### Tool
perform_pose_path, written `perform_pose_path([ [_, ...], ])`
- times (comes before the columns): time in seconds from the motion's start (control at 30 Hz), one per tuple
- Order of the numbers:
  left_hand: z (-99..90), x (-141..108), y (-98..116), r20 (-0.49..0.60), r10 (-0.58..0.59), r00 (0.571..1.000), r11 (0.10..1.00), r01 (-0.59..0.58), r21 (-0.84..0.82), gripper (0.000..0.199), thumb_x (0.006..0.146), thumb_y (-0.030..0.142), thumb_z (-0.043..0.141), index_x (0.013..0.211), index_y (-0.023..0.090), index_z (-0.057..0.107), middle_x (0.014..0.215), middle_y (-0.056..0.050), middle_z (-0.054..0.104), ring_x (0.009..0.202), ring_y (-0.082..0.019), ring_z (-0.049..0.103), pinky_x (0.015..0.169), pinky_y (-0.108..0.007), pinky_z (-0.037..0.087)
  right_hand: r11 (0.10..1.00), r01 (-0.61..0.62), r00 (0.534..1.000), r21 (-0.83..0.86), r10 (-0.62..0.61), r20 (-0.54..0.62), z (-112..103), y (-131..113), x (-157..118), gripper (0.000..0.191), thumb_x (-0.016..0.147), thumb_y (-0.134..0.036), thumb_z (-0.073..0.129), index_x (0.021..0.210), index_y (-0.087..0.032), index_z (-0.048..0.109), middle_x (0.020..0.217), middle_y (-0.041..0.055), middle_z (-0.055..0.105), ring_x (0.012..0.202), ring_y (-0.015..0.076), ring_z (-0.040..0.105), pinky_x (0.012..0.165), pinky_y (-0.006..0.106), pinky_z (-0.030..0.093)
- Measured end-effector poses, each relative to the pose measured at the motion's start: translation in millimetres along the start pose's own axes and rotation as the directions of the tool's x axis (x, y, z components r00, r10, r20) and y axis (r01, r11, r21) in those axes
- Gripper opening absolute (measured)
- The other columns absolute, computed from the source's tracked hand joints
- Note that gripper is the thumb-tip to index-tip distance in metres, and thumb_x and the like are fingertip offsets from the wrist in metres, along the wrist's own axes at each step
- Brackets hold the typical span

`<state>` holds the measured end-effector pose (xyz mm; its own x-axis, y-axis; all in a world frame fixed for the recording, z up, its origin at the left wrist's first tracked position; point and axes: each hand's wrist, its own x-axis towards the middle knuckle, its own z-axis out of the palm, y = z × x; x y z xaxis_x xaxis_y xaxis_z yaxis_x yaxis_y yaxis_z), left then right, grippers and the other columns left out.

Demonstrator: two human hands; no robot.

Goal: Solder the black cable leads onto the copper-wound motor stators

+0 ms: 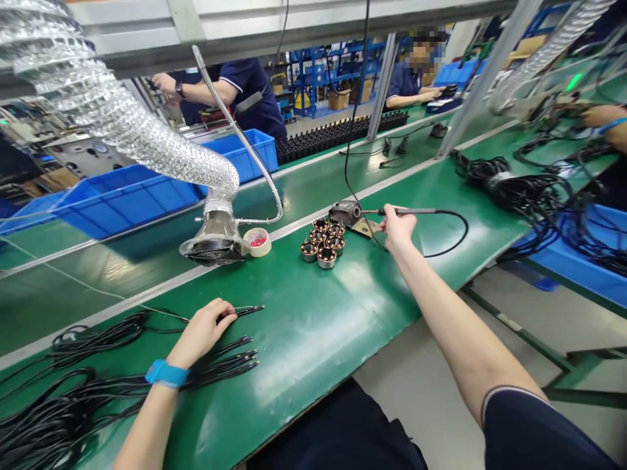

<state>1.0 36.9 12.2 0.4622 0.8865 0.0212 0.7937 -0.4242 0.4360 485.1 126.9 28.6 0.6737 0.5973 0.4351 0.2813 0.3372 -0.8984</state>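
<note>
My left hand (211,326) is closed on the ends of thin black cables (249,309), and a pale thin wire runs along them. Below it, more black cable ends (235,360) fan out on the green bench. Over at the right, my right hand (399,228) grips the handle of a soldering iron (416,211), whose tip end points into its metal stand (345,212). Several copper-wound motor stators (326,254) sit in a cluster left of the stand, apart from both hands.
A fume extraction hood (215,245) on a silver duct hangs beside a small round tub (257,242). Coiled black cables (53,411) lie at the left, with another heap (509,186) at the right. Blue bins (127,202) stand behind. Other people work across the line.
</note>
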Motion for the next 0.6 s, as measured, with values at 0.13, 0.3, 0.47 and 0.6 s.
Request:
perform_pose_path([
  [0.13,-6.8,-4.0,3.6,-0.026,-0.005,1.000,0.999,0.004,-0.049,0.029,0.093,0.043,0.049,0.082,0.021,0.064,0.079,-0.003,0.062,0.071,-0.019,0.058,0.067,-0.029,0.043,1.000,0.025,0.994,-0.018,-0.026,-0.107,-10.6,-22.1,-47.8,0.025,0.090,-0.038,0.058,0.097,-0.014,0.056,0.059,-0.0057,0.053,0.042,0.0063,0.048,0.042,0.021,0.038],
  [0.3,-3.5,12.0,11.0,-0.118,0.008,0.993,0.998,-0.015,-0.063,0.026,0.093,0.039,0.048,0.084,0.021,0.064,0.084,-0.004,0.064,0.077,-0.021,0.058,0.071,-0.030,0.044,0.979,0.191,0.961,-0.068,-0.172,0.217,0.8,-43.5,-122.8,0.030,0.095,-0.038,0.052,0.117,-0.022,0.064,0.095,0.0050,0.069,0.077,0.0165,0.068,0.076,0.033,0.056],
  [0.47,9.3,13.3,12.5,-0.065,0.065,0.996,0.997,-0.066,-0.025,0.023,0.093,0.035,0.047,0.081,0.021,0.062,0.082,-0.004,0.059,0.077,-0.021,0.058,0.072,-0.031,0.043,0.759,0.535,0.772,-0.372,-0.260,0.579,20.2,-38.5,-145.2,0.029,0.097,-0.026,0.047,0.121,-0.021,0.062,0.106,0.0113,0.064,0.098,0.0255,0.061,0.091,0.041,0.049],
  [0.6,6.5,-3.6,13.1,-0.014,0.051,0.999,0.998,-0.051,-0.040,0.021,0.092,0.032,0.049,0.078,0.020,0.059,0.078,-0.002,0.055,0.072,-0.019,0.055,0.068,-0.030,0.041,0.641,0.623,0.703,-0.448,-0.207,0.680,29.6,-28.2,-144.4,0.034,0.093,-0.019,0.049,0.126,-0.019,0.057,0.107,0.0139,0.059,0.097,0.0290,0.056,0.087,0.043,0.048],
])
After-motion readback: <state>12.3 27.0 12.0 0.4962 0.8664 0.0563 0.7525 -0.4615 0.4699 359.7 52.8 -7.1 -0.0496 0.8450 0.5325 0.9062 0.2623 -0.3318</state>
